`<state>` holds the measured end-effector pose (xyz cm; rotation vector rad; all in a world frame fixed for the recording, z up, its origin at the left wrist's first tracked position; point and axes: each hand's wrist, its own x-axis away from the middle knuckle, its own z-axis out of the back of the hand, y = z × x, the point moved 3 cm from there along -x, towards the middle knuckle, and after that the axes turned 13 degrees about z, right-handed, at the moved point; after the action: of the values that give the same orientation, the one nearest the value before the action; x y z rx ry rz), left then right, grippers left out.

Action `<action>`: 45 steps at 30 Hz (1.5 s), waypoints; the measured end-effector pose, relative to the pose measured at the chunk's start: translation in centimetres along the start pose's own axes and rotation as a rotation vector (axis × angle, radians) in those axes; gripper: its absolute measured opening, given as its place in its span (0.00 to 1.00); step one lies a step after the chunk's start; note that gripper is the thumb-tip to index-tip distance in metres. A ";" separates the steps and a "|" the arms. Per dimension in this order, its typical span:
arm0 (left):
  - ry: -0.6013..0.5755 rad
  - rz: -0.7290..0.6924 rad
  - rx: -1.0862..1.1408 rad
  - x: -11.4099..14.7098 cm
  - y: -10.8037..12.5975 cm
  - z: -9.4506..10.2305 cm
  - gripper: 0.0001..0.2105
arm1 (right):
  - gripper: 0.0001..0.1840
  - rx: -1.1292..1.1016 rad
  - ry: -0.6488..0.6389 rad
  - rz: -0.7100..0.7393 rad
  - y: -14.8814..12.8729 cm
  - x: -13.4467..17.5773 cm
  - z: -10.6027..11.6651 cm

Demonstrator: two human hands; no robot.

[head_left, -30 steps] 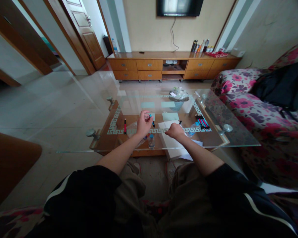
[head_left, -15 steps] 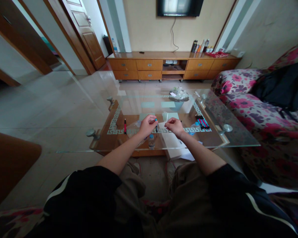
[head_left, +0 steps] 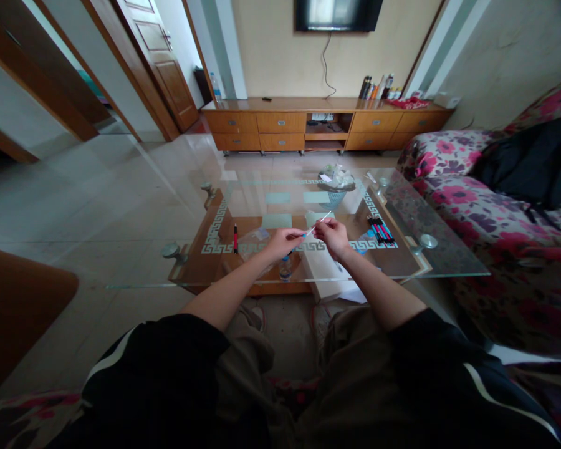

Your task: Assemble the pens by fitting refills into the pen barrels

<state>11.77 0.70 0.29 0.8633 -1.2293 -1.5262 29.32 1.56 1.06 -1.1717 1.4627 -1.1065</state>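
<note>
My left hand (head_left: 283, 243) is closed in a pinch around a blue and black pen barrel (head_left: 303, 236), which lies slanted with its blue end toward the right. My right hand (head_left: 333, 238) pinches a thin white pen refill (head_left: 325, 216). The refill's lower end meets the blue end of the barrel; whether it is inside cannot be made out. Both hands are above the glass table (head_left: 442, 265). One red and black pen (head_left: 235, 238) lies to the left of my left hand. Several red, blue and black pens (head_left: 381, 231) lie in a row at the right.
Under the glass is a brown shelf with a small bottle (head_left: 285, 269) and a white box (head_left: 325, 284). A bin (head_left: 335, 198) with a plastic bag stands beyond the table. A flowered sofa (head_left: 449, 193) is on the right, a wooden cabinet (head_left: 280, 121) at the back.
The barrel has tipped from upright to slanted in my left hand. My hands have come closer together, and the white refill now leans with its lower end at the barrel.
</note>
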 end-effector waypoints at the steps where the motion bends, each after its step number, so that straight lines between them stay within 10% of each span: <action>1: -0.003 0.002 -0.003 0.0 -0.1 0.0 0.13 | 0.13 -0.014 -0.001 0.001 0.0 0.0 0.0; 45: -0.157 0.117 -0.177 0.5 -1.0 -0.1 0.18 | 0.21 0.232 -0.165 0.104 -0.7 0.5 0.0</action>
<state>11.52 0.24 -0.71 0.5559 -1.2128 -1.6036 29.38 0.92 1.64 -0.9883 1.2193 -1.0503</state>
